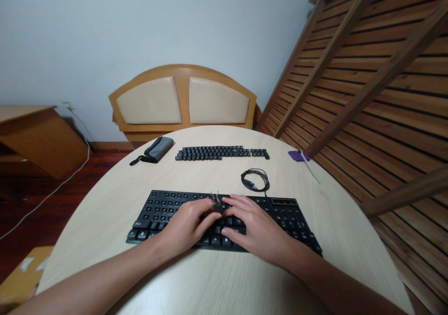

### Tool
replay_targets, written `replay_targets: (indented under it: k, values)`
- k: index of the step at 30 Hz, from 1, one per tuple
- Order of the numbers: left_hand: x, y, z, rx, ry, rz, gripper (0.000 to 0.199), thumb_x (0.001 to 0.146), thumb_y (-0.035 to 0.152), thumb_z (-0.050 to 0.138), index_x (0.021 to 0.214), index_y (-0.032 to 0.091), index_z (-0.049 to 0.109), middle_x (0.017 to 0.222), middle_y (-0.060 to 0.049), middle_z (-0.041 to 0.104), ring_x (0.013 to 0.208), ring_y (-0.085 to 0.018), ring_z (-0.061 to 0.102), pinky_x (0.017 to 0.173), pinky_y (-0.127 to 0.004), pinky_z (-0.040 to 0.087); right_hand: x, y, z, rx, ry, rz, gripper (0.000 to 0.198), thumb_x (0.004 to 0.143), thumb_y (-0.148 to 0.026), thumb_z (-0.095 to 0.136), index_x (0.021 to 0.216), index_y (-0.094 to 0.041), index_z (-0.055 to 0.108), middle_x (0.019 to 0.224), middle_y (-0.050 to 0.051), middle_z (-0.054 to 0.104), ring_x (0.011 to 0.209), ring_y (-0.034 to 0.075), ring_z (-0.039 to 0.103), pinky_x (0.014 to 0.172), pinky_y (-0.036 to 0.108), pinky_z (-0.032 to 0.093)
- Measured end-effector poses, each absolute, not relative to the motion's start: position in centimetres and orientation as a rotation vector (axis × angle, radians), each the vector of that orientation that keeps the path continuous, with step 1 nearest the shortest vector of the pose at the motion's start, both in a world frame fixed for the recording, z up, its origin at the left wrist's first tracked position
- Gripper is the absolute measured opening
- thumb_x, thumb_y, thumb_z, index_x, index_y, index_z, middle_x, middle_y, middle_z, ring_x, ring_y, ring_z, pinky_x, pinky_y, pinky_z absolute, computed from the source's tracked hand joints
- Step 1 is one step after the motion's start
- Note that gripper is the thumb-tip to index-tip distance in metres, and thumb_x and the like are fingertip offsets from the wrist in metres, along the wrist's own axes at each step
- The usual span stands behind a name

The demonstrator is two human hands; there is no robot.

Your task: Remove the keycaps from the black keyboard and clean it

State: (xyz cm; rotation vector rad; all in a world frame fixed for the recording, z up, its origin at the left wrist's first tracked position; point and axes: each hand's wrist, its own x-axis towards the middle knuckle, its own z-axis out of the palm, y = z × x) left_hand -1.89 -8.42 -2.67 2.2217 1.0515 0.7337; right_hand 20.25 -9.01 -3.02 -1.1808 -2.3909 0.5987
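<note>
A black keyboard (163, 210) lies in front of me, with bare key sockets in its upper left part and keycaps along its lower rows. Over its middle, my left hand (187, 224) is closed, thumb and index finger pinching what looks like a wire keycap puller (214, 199). Its thin wires point up from a small dark block; whether that block is a handle or a keycap I cannot tell. Close on the right, my right hand (254, 224) spreads its fingers over the keys, thumb apart from the index finger, fingertips near the dark block.
Loose keycaps (210, 152) stand in rows farther back on the round table (196, 277). A coiled cable (255, 180) lies behind the keyboard. At the back left is a grey pouch (158, 150). A purple item (297, 156) and a white stick (311, 168) lie at the right edge.
</note>
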Motion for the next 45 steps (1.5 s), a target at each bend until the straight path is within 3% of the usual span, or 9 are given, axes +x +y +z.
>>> replay_targets:
  k: [12, 21, 26, 34, 40, 45]
  values:
    - [-1.9, -7.5, -3.3, 1.931, 1.087, 0.814, 0.026, 0.099, 0.035, 0.050, 0.086, 0.017, 0.063, 0.078, -0.003, 0.069, 0.073, -0.018, 0.063, 0.069, -0.028, 0.047, 19.1, -8.8, -4.0, -1.175, -2.263, 0.562, 0.012, 0.089, -0.025, 0.068, 0.100, -0.022, 0.069, 0.125, 0.007, 0.067, 0.128, 0.026, 0.051, 0.108, 0.046, 0.041]
    - [-1.9, -7.5, -3.3, 1.881, 1.094, 0.896, 0.025, 0.095, 0.036, 0.056, 0.084, 0.016, 0.067, 0.076, -0.003, 0.069, 0.069, -0.017, 0.061, 0.066, -0.028, 0.045, 19.1, -8.8, -3.4, -1.146, -2.110, 0.722, 0.016, 0.084, -0.017, 0.072, 0.098, -0.023, 0.066, 0.111, 0.005, 0.069, 0.116, 0.023, 0.060, 0.102, 0.039, 0.046]
    - [-1.9, -7.7, -3.2, 1.858, 1.097, 0.900, 0.026, 0.095, 0.037, 0.055, 0.084, 0.016, 0.066, 0.074, -0.002, 0.067, 0.068, -0.016, 0.058, 0.064, -0.027, 0.043, 19.1, -8.8, -3.3, -1.125, -2.091, 0.745, 0.027, 0.080, -0.012, 0.075, 0.102, -0.022, 0.063, 0.102, 0.002, 0.070, 0.099, 0.019, 0.065, 0.091, 0.033, 0.050]
    - [-1.8, -7.7, -2.9, 1.904, 1.157, 0.890, 0.029, 0.094, 0.037, 0.054, 0.074, 0.017, 0.058, 0.067, 0.001, 0.057, 0.064, -0.014, 0.051, 0.062, -0.026, 0.039, 19.0, -8.7, -3.5, -0.963, -2.213, 0.595, 0.020, 0.084, -0.017, 0.075, 0.102, -0.024, 0.069, 0.105, 0.001, 0.072, 0.104, 0.019, 0.063, 0.096, 0.035, 0.047]
    - [-1.7, -7.8, -3.1, 1.955, 1.202, 0.870, 0.028, 0.094, 0.034, 0.054, 0.072, 0.018, 0.055, 0.069, 0.001, 0.058, 0.067, -0.015, 0.053, 0.066, -0.028, 0.039, 18.9, -8.7, -3.2, -0.951, -2.194, 0.705, 0.021, 0.082, -0.013, 0.076, 0.099, -0.023, 0.067, 0.110, 0.003, 0.066, 0.112, 0.018, 0.058, 0.099, 0.034, 0.045]
    - [-1.7, -7.6, -3.2, 1.884, 1.178, 0.883, 0.026, 0.095, 0.035, 0.053, 0.074, 0.019, 0.055, 0.071, 0.001, 0.060, 0.069, -0.016, 0.055, 0.067, -0.028, 0.041, 18.6, -8.6, -2.8, -0.972, -2.068, 0.866, 0.020, 0.080, -0.011, 0.077, 0.094, -0.023, 0.069, 0.105, 0.001, 0.066, 0.107, 0.017, 0.060, 0.098, 0.032, 0.045]
